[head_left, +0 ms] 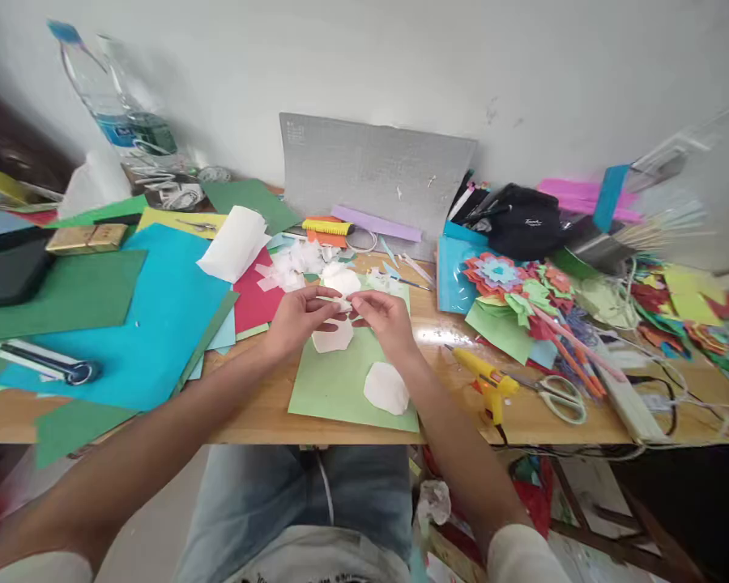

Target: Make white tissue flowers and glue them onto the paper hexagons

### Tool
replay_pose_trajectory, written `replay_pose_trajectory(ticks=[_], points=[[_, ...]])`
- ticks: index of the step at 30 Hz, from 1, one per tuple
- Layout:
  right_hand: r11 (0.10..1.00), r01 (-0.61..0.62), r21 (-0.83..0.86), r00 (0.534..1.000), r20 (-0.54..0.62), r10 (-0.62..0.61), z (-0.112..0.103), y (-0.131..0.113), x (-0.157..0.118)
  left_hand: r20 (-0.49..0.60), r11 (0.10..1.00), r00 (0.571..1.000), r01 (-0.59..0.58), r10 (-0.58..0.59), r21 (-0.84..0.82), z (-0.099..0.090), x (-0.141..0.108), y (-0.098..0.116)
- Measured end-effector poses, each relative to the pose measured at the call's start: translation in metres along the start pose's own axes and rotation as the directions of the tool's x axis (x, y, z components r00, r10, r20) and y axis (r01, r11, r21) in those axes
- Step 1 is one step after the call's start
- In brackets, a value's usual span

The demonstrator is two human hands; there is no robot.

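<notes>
My left hand and my right hand meet above a light green paper sheet. Their fingertips are closed together on a small piece of white paper, mostly hidden by the fingers. Under the hands lies a rounded white paper cutout. A second rounded cutout rests beneath my right wrist, and a third white piece shows just beyond the fingers. Crumpled white paper scraps are heaped behind my left hand.
Right of the sheet lie a yellow glue gun, scissors and layered paper flowers. On the left are a blue sheet, a stapler and a white tissue roll. A grey cutting mat leans on the wall.
</notes>
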State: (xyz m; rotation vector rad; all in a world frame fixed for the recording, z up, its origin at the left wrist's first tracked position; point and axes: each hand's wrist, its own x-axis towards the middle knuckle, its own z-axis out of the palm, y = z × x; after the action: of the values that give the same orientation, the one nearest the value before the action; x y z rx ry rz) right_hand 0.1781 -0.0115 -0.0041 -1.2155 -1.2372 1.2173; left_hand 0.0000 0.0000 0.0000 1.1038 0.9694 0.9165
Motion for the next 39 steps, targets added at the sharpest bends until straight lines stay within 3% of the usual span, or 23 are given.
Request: replay_pose_trajectory(ticks=[8,16,26,34,39], points=[[0.996,0.013,-0.086,0.998,0.062,-0.007,0.002,0.001,-0.001,0.054,0.964,0.990,-0.139,0.130,0.225,-0.001,0.001,-0.009],[0.996,-0.064,-0.060,0.991,0.114,0.070,0.002,0.000,-0.002,0.159,0.806,0.958,-0.286,0.237,0.518,-0.003,-0.001,-0.011],[0.999,-0.018,-0.029,0.997,0.075,0.020,0.002,0.005,0.000,0.102,0.921,0.981,-0.190,0.165,0.339,-0.004,0.001,-0.013],[0.989,-0.142,0.031,0.988,0.073,0.139,0.004,0.001,-0.001,0.098,0.911,0.979,-0.201,0.178,0.360,-0.005,0.001,-0.009],[0.995,-0.094,0.038,0.993,0.080,0.091,0.002,0.004,0.000,0.073,0.954,0.990,-0.134,0.118,0.268,-0.003,0.003,-0.007]])
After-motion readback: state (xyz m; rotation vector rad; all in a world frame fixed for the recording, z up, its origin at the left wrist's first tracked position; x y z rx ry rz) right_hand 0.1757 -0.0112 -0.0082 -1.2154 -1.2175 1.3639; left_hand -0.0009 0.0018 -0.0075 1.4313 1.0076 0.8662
